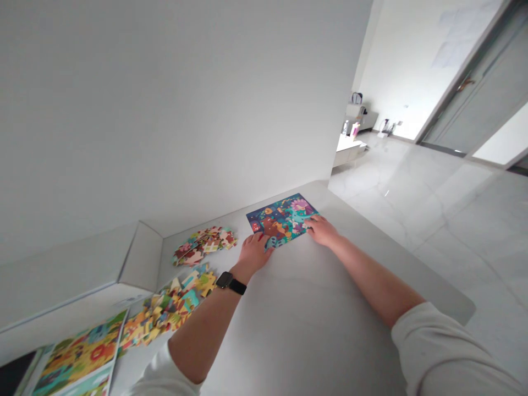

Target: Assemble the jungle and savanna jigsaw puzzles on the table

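Note:
A colourful picture sheet [284, 215] with cartoon sea-like figures on dark blue lies flat near the far end of the grey table. Its near-left corner is under my left hand [253, 254], with the fingers bent over the left edge and the thumb by the near edge. At the near-right corner my right hand [322, 230] has its fingers and thumb closed about the edge. A black watch [230, 281] is on my left wrist. Beside my left hand are a pile of jigsaw pieces [206, 245] and a larger, mostly yellow pile [169, 305].
A yellow-and-green picture board [84, 355] lies at the lower left, next to a dark-screened object [18, 374]. A white box-like ledge [140, 256] stands against the wall. The table's rounded edge [470, 311] is at the right, with marble floor beyond.

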The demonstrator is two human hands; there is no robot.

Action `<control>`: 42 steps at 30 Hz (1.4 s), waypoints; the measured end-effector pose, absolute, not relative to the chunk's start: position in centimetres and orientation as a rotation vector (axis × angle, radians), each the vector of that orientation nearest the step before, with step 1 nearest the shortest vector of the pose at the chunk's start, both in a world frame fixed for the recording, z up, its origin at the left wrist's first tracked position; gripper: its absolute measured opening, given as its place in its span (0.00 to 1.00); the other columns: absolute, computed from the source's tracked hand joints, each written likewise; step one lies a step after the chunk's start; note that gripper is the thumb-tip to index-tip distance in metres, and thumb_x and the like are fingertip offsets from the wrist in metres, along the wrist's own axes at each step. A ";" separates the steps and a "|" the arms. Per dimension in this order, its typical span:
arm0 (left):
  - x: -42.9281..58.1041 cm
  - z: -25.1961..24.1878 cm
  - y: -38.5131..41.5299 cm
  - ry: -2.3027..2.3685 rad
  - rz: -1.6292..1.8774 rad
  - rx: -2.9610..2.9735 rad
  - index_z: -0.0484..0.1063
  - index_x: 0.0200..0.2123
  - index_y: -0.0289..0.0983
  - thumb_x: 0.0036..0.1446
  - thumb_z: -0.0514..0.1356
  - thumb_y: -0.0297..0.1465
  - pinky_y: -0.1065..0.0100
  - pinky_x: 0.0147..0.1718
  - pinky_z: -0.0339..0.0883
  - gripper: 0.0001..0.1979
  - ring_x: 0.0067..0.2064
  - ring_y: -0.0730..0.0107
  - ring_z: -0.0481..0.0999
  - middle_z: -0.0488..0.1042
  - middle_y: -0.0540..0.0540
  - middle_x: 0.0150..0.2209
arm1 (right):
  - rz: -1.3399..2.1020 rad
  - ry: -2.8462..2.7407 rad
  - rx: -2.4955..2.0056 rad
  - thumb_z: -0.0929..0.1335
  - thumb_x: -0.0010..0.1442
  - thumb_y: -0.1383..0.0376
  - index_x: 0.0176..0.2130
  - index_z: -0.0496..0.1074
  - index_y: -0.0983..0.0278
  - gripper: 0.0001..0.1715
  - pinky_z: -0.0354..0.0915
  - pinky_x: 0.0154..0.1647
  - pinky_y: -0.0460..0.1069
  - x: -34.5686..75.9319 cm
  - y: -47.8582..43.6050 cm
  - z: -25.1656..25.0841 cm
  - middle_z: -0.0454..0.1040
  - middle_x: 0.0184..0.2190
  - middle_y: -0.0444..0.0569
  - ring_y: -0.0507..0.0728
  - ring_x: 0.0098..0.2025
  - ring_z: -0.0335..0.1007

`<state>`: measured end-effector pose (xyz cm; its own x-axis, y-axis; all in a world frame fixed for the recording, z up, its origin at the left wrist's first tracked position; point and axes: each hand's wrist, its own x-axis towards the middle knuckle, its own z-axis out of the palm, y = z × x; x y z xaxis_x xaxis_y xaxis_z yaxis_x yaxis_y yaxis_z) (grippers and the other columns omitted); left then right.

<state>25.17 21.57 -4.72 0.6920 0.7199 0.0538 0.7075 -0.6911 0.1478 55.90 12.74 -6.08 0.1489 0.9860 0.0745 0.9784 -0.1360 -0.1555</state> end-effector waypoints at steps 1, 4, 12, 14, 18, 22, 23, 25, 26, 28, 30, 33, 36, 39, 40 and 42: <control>25.1 -4.9 21.8 1.171 0.188 2.786 0.75 0.66 0.42 0.72 0.59 0.40 0.49 0.69 0.68 0.23 0.68 0.48 0.73 0.73 0.37 0.68 | 0.083 -1.949 -2.241 0.67 0.75 0.63 0.66 0.78 0.60 0.25 0.63 0.72 0.60 56.1 13.1 -6.1 0.73 0.67 0.61 0.65 0.67 0.70; 25.1 -5.4 22.3 1.147 0.220 2.791 0.75 0.65 0.40 0.73 0.58 0.38 0.51 0.70 0.66 0.21 0.69 0.51 0.72 0.73 0.37 0.69 | 0.102 -1.948 -2.232 0.66 0.75 0.62 0.67 0.77 0.60 0.25 0.62 0.73 0.59 56.2 13.6 -6.2 0.73 0.67 0.60 0.64 0.68 0.69; 25.7 -4.2 20.9 1.228 0.153 2.744 0.72 0.68 0.40 0.75 0.55 0.36 0.48 0.72 0.63 0.22 0.73 0.49 0.69 0.69 0.35 0.73 | 0.003 -1.887 -2.246 0.66 0.74 0.63 0.66 0.78 0.60 0.25 0.64 0.71 0.64 54.8 12.6 -5.3 0.73 0.66 0.62 0.69 0.66 0.70; 24.9 -3.4 19.6 1.219 0.198 2.737 0.70 0.70 0.40 0.75 0.55 0.37 0.46 0.73 0.61 0.24 0.74 0.48 0.67 0.68 0.35 0.74 | -0.038 -1.874 -2.200 0.65 0.74 0.65 0.66 0.78 0.61 0.26 0.63 0.73 0.64 53.6 12.0 -4.9 0.73 0.66 0.62 0.70 0.67 0.68; 20.0 -2.2 16.5 1.116 0.355 2.750 0.69 0.71 0.43 0.74 0.56 0.38 0.44 0.76 0.57 0.25 0.75 0.48 0.64 0.67 0.38 0.74 | -0.046 -1.970 -1.969 0.64 0.73 0.68 0.64 0.78 0.61 0.26 0.64 0.73 0.63 48.9 11.0 -4.4 0.74 0.64 0.60 0.68 0.66 0.69; 11.0 -1.7 14.3 1.232 0.434 2.693 0.71 0.68 0.43 0.75 0.54 0.37 0.44 0.74 0.60 0.23 0.73 0.49 0.66 0.70 0.38 0.72 | 0.051 -2.140 -1.719 0.64 0.74 0.65 0.63 0.78 0.61 0.23 0.66 0.72 0.61 41.7 11.0 -4.5 0.77 0.60 0.58 0.66 0.64 0.72; 8.5 -1.6 13.9 1.296 0.442 2.665 0.72 0.68 0.42 0.74 0.54 0.37 0.45 0.74 0.61 0.23 0.73 0.49 0.67 0.71 0.37 0.70 | 0.083 -2.176 -1.667 0.65 0.75 0.64 0.63 0.78 0.61 0.22 0.66 0.71 0.61 39.7 11.2 -4.5 0.77 0.60 0.58 0.66 0.63 0.72; 3.2 -1.8 13.6 1.450 0.487 2.589 0.72 0.67 0.41 0.73 0.56 0.37 0.45 0.72 0.63 0.22 0.72 0.48 0.68 0.72 0.37 0.68 | 0.142 -2.249 -1.562 0.66 0.75 0.59 0.65 0.76 0.60 0.23 0.67 0.71 0.61 35.7 11.8 -4.7 0.77 0.60 0.59 0.66 0.64 0.72; 0.7 -1.9 13.5 1.497 0.515 2.556 0.72 0.66 0.41 0.73 0.57 0.37 0.45 0.72 0.64 0.22 0.71 0.49 0.69 0.73 0.37 0.68 | 0.165 -2.288 -1.509 0.67 0.75 0.57 0.67 0.75 0.60 0.25 0.67 0.71 0.61 33.7 12.2 -4.8 0.76 0.61 0.59 0.66 0.65 0.71; -3.8 -2.5 13.6 1.539 0.600 2.502 0.72 0.66 0.42 0.71 0.60 0.39 0.46 0.71 0.66 0.23 0.68 0.49 0.72 0.74 0.37 0.65 | 0.197 -2.373 -1.409 0.70 0.73 0.52 0.70 0.72 0.61 0.32 0.65 0.73 0.63 29.7 13.3 -5.0 0.74 0.64 0.61 0.68 0.67 0.69; -7.2 -3.1 13.8 1.542 0.661 2.452 0.72 0.66 0.41 0.66 0.66 0.42 0.45 0.70 0.68 0.27 0.67 0.46 0.73 0.74 0.36 0.63 | 0.210 -2.460 -1.340 0.74 0.69 0.47 0.73 0.68 0.62 0.42 0.63 0.74 0.65 25.9 14.6 -5.0 0.70 0.68 0.64 0.71 0.71 0.66; -10.0 -3.7 14.1 1.540 0.640 2.401 0.71 0.67 0.43 0.60 0.73 0.41 0.42 0.70 0.68 0.35 0.68 0.43 0.73 0.71 0.36 0.66 | 0.200 -2.594 -1.311 0.76 0.62 0.39 0.77 0.61 0.62 0.58 0.56 0.77 0.69 21.0 16.7 -4.8 0.61 0.76 0.66 0.76 0.78 0.55; -10.5 -3.4 14.6 1.491 0.502 2.395 0.71 0.69 0.45 0.55 0.76 0.39 0.43 0.71 0.67 0.40 0.70 0.41 0.71 0.70 0.37 0.70 | 0.224 -2.729 -1.328 0.76 0.59 0.34 0.80 0.57 0.61 0.66 0.48 0.80 0.72 17.5 18.4 -4.5 0.55 0.79 0.67 0.80 0.81 0.47; -10.2 -2.8 15.7 1.442 0.389 2.424 0.70 0.70 0.44 0.51 0.77 0.33 0.49 0.71 0.67 0.43 0.70 0.44 0.73 0.72 0.38 0.70 | 0.259 -2.791 -1.353 0.76 0.59 0.33 0.80 0.56 0.60 0.66 0.43 0.81 0.73 15.7 19.3 -4.5 0.55 0.79 0.67 0.80 0.81 0.48; -10.0 -2.6 16.2 1.423 0.349 2.431 0.71 0.70 0.43 0.51 0.77 0.31 0.51 0.70 0.68 0.43 0.69 0.45 0.75 0.74 0.38 0.69 | 0.261 -2.791 -1.359 0.76 0.59 0.33 0.80 0.57 0.59 0.65 0.43 0.81 0.73 15.5 19.3 -4.6 0.56 0.79 0.67 0.80 0.80 0.50; -9.8 -2.5 17.0 1.407 0.283 2.439 0.73 0.68 0.42 0.51 0.77 0.30 0.54 0.68 0.70 0.41 0.66 0.47 0.79 0.78 0.38 0.65 | 0.257 -2.777 -1.360 0.76 0.61 0.35 0.79 0.59 0.59 0.62 0.44 0.81 0.72 15.6 19.2 -4.9 0.57 0.78 0.66 0.79 0.79 0.53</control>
<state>-9.81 17.00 -2.53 0.4979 0.8671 0.0156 0.8059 -0.4693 0.3609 15.58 19.21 -4.91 -0.6152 0.7875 -0.0378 0.7810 0.6022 -0.1655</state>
